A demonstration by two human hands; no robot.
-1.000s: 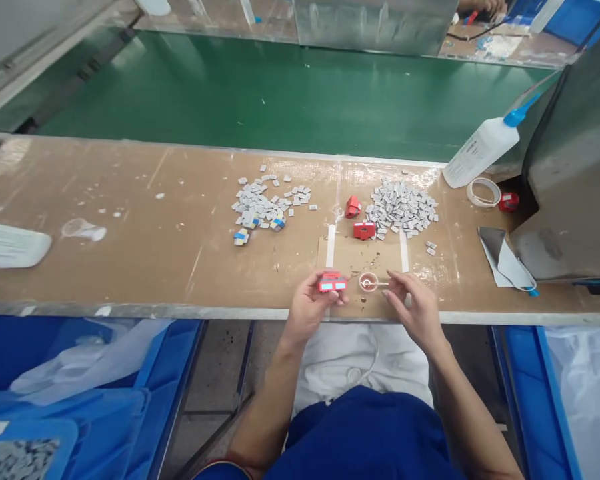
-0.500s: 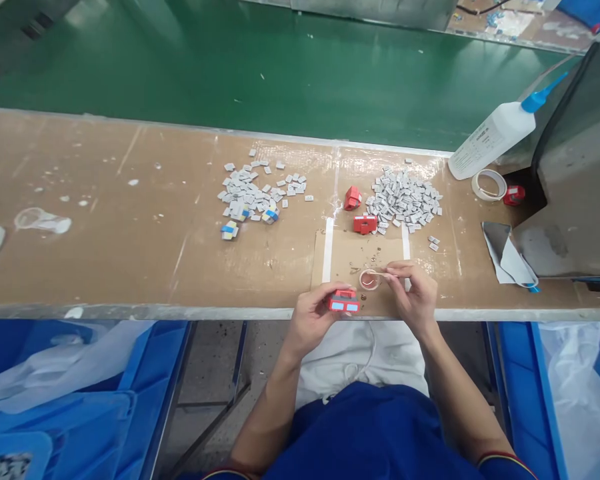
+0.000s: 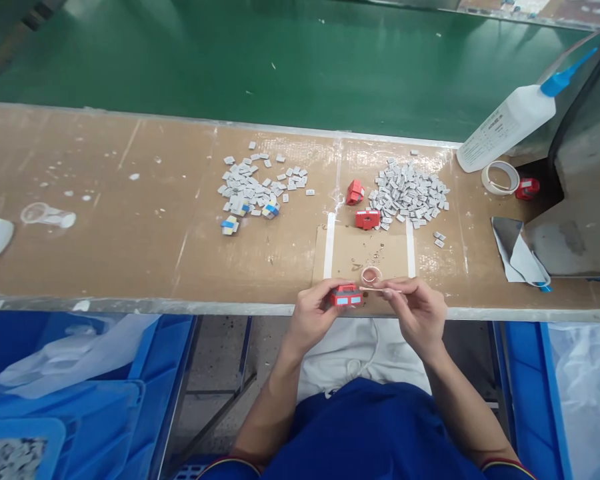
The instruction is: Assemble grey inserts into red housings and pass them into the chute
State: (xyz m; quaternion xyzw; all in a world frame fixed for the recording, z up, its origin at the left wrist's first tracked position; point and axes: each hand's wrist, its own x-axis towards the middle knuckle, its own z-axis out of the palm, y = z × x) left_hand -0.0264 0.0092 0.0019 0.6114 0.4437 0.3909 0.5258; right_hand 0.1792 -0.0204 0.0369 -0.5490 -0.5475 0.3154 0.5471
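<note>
My left hand (image 3: pixel 314 317) grips a small red toy vehicle piece (image 3: pixel 347 295) with two pale blue windows, close to the bench's front edge. Between the fingertips of my right hand (image 3: pixel 423 313) is a thin stick (image 3: pixel 380 289), probably wooden, whose tip points at the right side of the red piece. Just behind the stick stands a small round cup (image 3: pixel 371 275) holding something reddish-brown. Two more red pieces, one tilted (image 3: pixel 355 193) and one flat (image 3: pixel 367 220), lie farther back beside a heap of small grey tiles (image 3: pixel 409 191).
A second grey tile heap (image 3: pixel 245 183) lies left, with several blue-and-yellow pieces (image 3: pixel 230 225) at its front. At right are a leaning white bottle (image 3: pixel 507 130), a tape roll (image 3: pixel 500 179) and a sheet (image 3: pixel 515 250). Blue bins (image 3: pixel 100 413) stand below; a green surface (image 3: pixel 180 67) lies beyond.
My right hand has drawn the stick out of the cup and toward me, its tip now beside the red piece. My left hand still holds that piece. The view has shifted slightly.
</note>
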